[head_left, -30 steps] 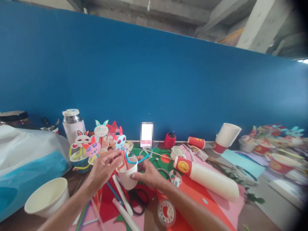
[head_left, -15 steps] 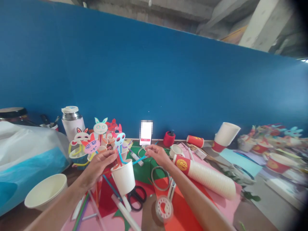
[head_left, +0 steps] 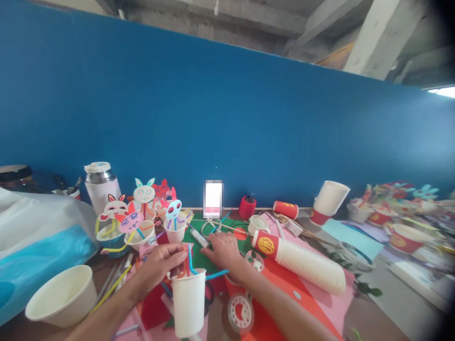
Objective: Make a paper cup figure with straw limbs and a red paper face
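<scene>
Foremost, white cup (head_left: 189, 308): stands mouth up just below the left hand (head_left: 161, 265), perhaps kept level for the sake of the contents; cannot tell from this angle if resting on the table (head_left: 218, 312) or slightly raised.
left hand: pinches, thumb against fingers, on the red straw (head_left: 187, 267) at the rim, apparently to steady straw and cup at once.
right hand (head_left: 225, 248): reaches palm down over green paper (head_left: 201, 260), thumb apart from fingers, just beside a white tube (head_left: 199, 237); fingertips partly hidden, so cannot tell of any grip.
blue straw (head_left: 217, 274): bends at the rim, one end up beside the left fingers, the other out toward the right wrist, perhaps bent to hook there.
tape (head_left: 232, 313): lies flat near the right forearm, likely for easy reach.
scissors (head_left: 212, 296): peek out from behind the white cup, mostly hidden.
cup stack (head_left: 307, 265): lies sideways at right, nested, probably to save room.
masks (head_left: 130, 221): stand in paper cups (head_left: 175, 231) at back left, seemingly out of the forearms' way.
bowl (head_left: 60, 296): sits at far left, near the left forearm.
phone (head_left: 213, 195): stands before the blue wall (head_left: 227, 109), display blurred, perhaps upright for viewing.
</scene>
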`<state>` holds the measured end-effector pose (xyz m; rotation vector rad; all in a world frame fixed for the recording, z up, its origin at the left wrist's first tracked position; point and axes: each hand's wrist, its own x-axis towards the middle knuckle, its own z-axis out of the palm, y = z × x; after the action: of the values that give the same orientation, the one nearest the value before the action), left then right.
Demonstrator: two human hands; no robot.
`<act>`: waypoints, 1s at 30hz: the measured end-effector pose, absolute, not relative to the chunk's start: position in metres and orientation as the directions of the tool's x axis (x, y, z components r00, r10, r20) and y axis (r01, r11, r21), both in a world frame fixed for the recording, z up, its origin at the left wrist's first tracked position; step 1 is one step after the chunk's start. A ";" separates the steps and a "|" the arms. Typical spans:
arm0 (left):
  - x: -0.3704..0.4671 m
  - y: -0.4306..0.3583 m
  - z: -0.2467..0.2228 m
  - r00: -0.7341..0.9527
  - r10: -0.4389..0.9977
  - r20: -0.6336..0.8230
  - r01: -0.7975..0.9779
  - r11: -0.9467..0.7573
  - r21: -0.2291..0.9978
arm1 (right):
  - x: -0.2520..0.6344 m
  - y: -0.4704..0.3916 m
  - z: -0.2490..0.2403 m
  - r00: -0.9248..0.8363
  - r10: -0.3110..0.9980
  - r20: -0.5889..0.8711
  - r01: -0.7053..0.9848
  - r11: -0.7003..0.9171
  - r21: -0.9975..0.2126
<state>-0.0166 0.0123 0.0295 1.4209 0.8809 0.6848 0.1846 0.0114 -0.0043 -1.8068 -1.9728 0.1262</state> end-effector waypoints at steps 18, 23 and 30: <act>-0.016 0.006 0.043 0.606 0.770 -0.198 0.104 0.170 0.980 | 0.222 0.028 0.025 0.195 0.946 0.260 0.137 0.236 -0.962; -0.020 0.011 0.041 0.575 0.799 -0.174 0.100 0.143 0.985 | 0.215 0.024 0.031 0.199 0.959 0.202 -0.119 0.228 -0.966; -0.019 0.016 0.035 0.541 0.817 -0.197 0.075 0.186 0.980 | 0.204 0.017 0.032 0.194 0.956 0.221 -0.214 0.261 -0.941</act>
<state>-0.0186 0.0159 0.0347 1.2955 0.8789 0.6303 0.2038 0.0170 0.0323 -0.9338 -1.0222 1.0149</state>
